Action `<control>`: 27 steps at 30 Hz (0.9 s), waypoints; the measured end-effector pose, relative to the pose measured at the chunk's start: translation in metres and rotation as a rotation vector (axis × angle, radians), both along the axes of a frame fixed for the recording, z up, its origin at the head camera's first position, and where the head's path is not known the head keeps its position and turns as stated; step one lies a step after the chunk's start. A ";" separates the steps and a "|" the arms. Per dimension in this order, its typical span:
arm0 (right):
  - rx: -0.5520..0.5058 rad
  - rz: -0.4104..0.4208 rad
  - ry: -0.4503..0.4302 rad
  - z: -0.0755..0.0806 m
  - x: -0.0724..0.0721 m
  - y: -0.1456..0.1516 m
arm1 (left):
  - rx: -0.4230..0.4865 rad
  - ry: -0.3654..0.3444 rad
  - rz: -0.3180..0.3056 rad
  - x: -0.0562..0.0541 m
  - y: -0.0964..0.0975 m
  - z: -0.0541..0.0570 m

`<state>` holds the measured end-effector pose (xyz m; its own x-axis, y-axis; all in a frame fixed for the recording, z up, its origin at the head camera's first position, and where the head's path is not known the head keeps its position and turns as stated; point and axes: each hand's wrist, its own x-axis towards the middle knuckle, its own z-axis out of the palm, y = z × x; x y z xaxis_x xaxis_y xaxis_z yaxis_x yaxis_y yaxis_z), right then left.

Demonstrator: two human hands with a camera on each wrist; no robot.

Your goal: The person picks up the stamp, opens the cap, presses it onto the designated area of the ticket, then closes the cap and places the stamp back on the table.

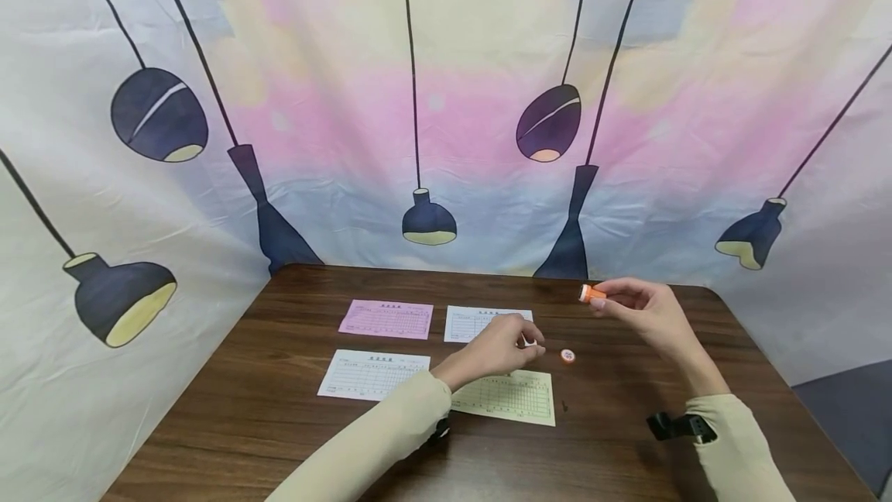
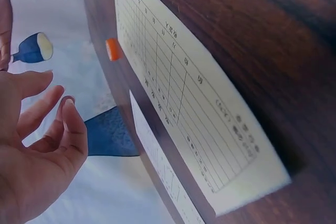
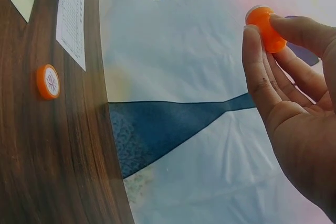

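Note:
My right hand pinches a small orange stamp between thumb and fingers, raised over the right back of the table. The stamp's pale end points left in the head view. Its round orange cap with a printed white top lies on the table between my hands. My left hand hovers over the forms, fingers loosely bent and nothing held, as the left wrist view shows. Beneath it are a yellow form and a white form, both partly covered by the hand and arm.
A pink form and another white form lie on the left of the dark wooden table. Behind the table hangs a cloth printed with lamps. A black strap is on my right wrist.

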<state>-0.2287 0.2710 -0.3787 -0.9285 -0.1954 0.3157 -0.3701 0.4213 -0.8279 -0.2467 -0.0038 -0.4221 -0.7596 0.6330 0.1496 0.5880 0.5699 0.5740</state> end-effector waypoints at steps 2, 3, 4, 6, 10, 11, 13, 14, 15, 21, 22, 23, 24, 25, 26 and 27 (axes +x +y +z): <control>0.000 0.004 -0.002 -0.001 0.000 -0.002 | 0.015 0.004 0.005 0.002 -0.004 0.001; -0.005 0.010 -0.004 -0.002 -0.001 -0.004 | 0.021 0.007 0.009 0.002 -0.006 0.002; -0.011 0.017 -0.003 -0.003 -0.001 -0.005 | 0.024 0.011 0.016 0.004 -0.008 0.003; -0.025 0.032 -0.003 -0.004 -0.001 -0.008 | 0.024 0.025 0.024 0.005 -0.014 0.005; -0.049 0.044 -0.005 -0.003 -0.004 -0.014 | 0.018 0.059 0.037 0.004 -0.026 0.009; -0.056 0.043 -0.008 -0.003 -0.004 -0.015 | 0.018 0.067 0.036 0.004 -0.030 0.009; -0.060 0.044 -0.007 -0.002 -0.005 -0.019 | 0.016 0.082 0.044 0.003 -0.037 0.009; -0.067 0.047 -0.010 -0.001 -0.005 -0.021 | 0.015 0.091 0.049 0.002 -0.041 0.009; -0.075 0.049 -0.011 0.000 -0.005 -0.022 | 0.012 0.100 0.054 0.002 -0.045 0.009; -0.092 0.051 -0.017 0.002 -0.007 -0.034 | 0.002 0.126 0.111 0.003 -0.073 0.009; -0.095 0.050 -0.016 0.002 -0.008 -0.036 | 0.006 0.125 0.123 0.003 -0.078 0.009; -0.100 0.049 -0.015 0.002 -0.008 -0.037 | 0.009 0.124 0.134 0.003 -0.083 0.008; -0.102 0.048 -0.016 0.002 -0.009 -0.039 | 0.013 0.121 0.144 0.003 -0.087 0.007; -0.104 0.048 -0.015 0.002 -0.009 -0.041 | 0.013 0.120 0.158 0.003 -0.091 0.007; -0.106 0.048 -0.017 0.001 -0.010 -0.042 | 0.017 0.120 0.168 0.003 -0.095 0.006; -0.106 0.047 -0.019 0.001 -0.010 -0.043 | 0.020 0.118 0.177 0.003 -0.098 0.005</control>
